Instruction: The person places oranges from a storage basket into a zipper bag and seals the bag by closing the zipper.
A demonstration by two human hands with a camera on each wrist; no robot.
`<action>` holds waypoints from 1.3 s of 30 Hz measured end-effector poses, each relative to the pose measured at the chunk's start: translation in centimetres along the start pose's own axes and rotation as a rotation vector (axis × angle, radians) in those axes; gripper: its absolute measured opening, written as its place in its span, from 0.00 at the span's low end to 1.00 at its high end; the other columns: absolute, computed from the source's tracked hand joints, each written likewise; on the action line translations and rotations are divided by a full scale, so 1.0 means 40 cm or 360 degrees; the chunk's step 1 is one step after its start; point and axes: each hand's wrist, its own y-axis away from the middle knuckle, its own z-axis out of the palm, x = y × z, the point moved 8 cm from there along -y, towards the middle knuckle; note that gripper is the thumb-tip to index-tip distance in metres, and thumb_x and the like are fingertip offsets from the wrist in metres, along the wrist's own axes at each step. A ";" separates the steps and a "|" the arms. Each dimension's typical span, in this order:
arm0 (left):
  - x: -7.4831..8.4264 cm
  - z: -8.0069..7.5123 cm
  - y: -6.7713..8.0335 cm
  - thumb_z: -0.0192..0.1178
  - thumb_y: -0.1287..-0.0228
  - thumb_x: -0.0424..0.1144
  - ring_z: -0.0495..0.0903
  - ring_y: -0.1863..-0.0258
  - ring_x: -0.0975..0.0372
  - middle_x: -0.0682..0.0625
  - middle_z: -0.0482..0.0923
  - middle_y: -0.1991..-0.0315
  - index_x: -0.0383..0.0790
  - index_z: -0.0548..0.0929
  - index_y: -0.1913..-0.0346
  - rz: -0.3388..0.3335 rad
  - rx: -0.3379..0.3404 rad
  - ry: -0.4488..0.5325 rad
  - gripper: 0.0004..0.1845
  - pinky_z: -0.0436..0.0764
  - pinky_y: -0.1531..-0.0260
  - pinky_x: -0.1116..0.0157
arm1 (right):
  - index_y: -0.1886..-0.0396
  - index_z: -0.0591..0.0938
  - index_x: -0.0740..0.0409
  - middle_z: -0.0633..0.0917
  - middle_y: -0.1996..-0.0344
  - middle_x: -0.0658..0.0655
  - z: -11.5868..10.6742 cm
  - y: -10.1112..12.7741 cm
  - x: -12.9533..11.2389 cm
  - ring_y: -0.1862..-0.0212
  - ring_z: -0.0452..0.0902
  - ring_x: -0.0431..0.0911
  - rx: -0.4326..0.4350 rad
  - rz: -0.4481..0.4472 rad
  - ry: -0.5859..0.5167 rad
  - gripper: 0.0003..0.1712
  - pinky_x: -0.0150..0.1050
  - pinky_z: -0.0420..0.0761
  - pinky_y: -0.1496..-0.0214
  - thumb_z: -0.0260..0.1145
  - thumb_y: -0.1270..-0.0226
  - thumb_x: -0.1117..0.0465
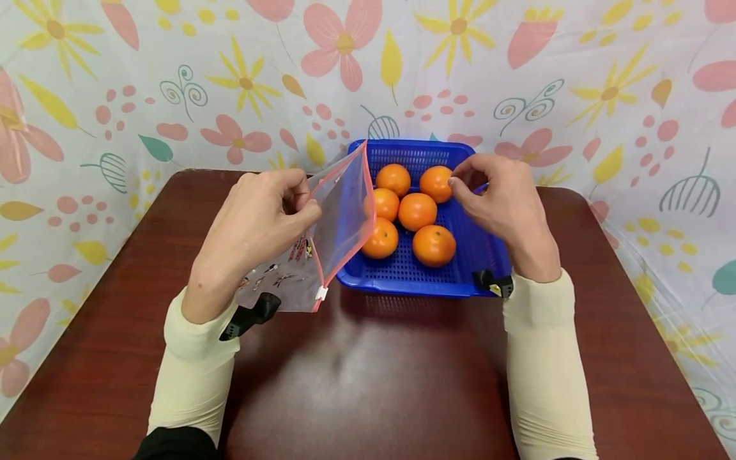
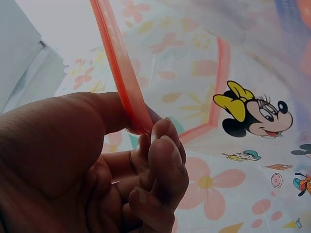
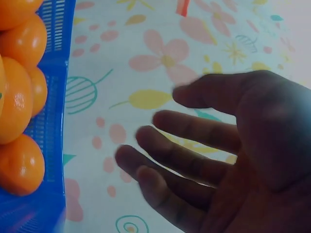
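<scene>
A clear zip bag point(image 1: 344, 211) with red edging and a white slider point(image 1: 321, 293) hangs with its mouth spread, partly in front of the basket. My left hand point(image 1: 253, 217) pinches the bag's red rim between thumb and fingers, as the left wrist view shows up close, with a cartoon mouse print point(image 2: 257, 112) beside it. Several oranges point(image 1: 434, 246) lie in a blue plastic basket point(image 1: 402, 285). Over the basket's right side hovers my right hand point(image 1: 508, 201), fingers loosely bent and holding nothing. In the head view its fingertips overlap the back right orange point(image 1: 435, 183).
The basket stands toward the back of a dark brown table point(image 1: 356, 383). Behind the table hangs a white floral curtain point(image 1: 368, 76). Each wrist carries a small black camera mount.
</scene>
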 end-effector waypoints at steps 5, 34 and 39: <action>-0.002 0.005 -0.002 0.57 0.40 0.39 0.72 0.84 0.61 0.55 0.72 0.85 0.51 0.76 0.75 0.0000 0.0000 -0.0004 0.07 0.66 0.80 0.60 | 0.56 0.90 0.55 0.88 0.65 0.55 0.025 0.003 0.008 0.62 0.84 0.48 -0.0250 -0.0129 0.0031 0.08 0.45 0.82 0.56 0.74 0.31 0.58; 0.004 0.014 -0.006 0.59 0.40 0.39 0.72 0.84 0.62 0.57 0.72 0.85 0.51 0.76 0.77 0.0054 -0.0010 -0.0017 0.09 0.67 0.81 0.61 | 0.59 0.85 0.60 0.87 0.64 0.59 0.109 -0.014 -0.027 0.59 0.83 0.54 -0.0464 -0.0251 0.0186 0.12 0.51 0.82 0.53 0.75 0.33 0.57; 0.004 0.013 -0.007 0.58 0.40 0.38 0.72 0.83 0.62 0.56 0.72 0.84 0.50 0.76 0.77 0.0059 -0.0011 -0.0014 0.09 0.67 0.81 0.62 | 0.55 0.83 0.61 0.86 0.61 0.60 0.139 -0.008 -0.011 0.56 0.81 0.54 -0.0613 -0.0167 0.0218 0.19 0.51 0.81 0.51 0.79 0.36 0.54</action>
